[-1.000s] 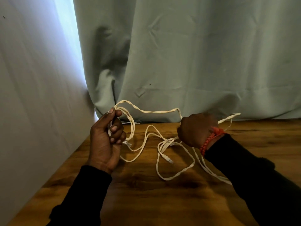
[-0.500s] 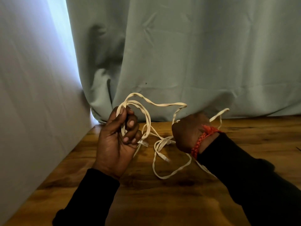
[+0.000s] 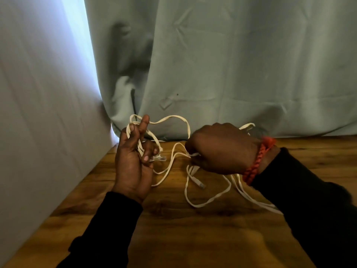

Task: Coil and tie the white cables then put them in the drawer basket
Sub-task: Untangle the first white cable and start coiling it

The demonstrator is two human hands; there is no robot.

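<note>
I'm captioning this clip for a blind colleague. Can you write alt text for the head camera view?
Two hands in black sleeves gather a tangled flat white cable above a wooden table: the left hand holds several loops, the right hand, wearing a red braided bracelet, grips another bunch. Pale green curtains hang behind.

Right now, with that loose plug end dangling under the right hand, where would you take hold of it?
Probably on the flat cable just behind the loose plug, not on the clear plug itself. It hangs below the right hand, tip pointing down and right above the table, so pinch the ribbon's flat faces, coming from the left, where the left hand already holds loops.
</note>
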